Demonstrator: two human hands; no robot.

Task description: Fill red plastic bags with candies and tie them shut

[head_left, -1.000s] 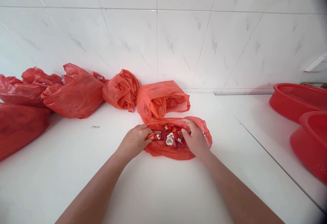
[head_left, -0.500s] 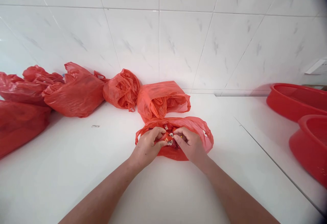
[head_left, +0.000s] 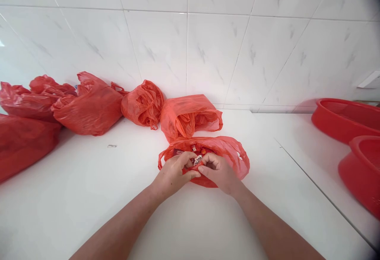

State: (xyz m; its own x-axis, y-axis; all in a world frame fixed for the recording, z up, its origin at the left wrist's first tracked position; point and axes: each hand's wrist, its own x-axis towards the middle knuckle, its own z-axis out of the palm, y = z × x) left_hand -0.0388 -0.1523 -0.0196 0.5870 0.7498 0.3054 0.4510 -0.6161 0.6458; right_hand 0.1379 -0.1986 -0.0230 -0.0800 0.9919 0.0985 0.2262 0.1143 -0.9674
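Note:
An open red plastic bag [head_left: 237, 145] lies on the white table, with small wrapped sweets [head_left: 204, 150] showing in its mouth. My left hand [head_left: 173, 175] is over the bag's near side, thumb and fingers closed round a small red wrapped sweet [head_left: 197, 160] with white print. From the other side my right hand [head_left: 222, 174] pinches the same sweet, its fingertips nearly meeting the left ones. My fingers cover part of the wrapper. Directly behind, a second red plastic bag [head_left: 190, 109] touches the open one.
Several filled red plastic bags [head_left: 89, 109] stand along the tiled wall [head_left: 160, 46] to the left. Two red plastic baskets [head_left: 335, 123] sit at the right. A seam runs across the white tabletop [head_left: 118, 188] on the right, and a small scrap [head_left: 112, 146] lies at left.
Both hands have shifted slightly nearer to me and the right hand has come closer to the left. The sweet between them has turned, and more of the bag's contents show behind the fingers.

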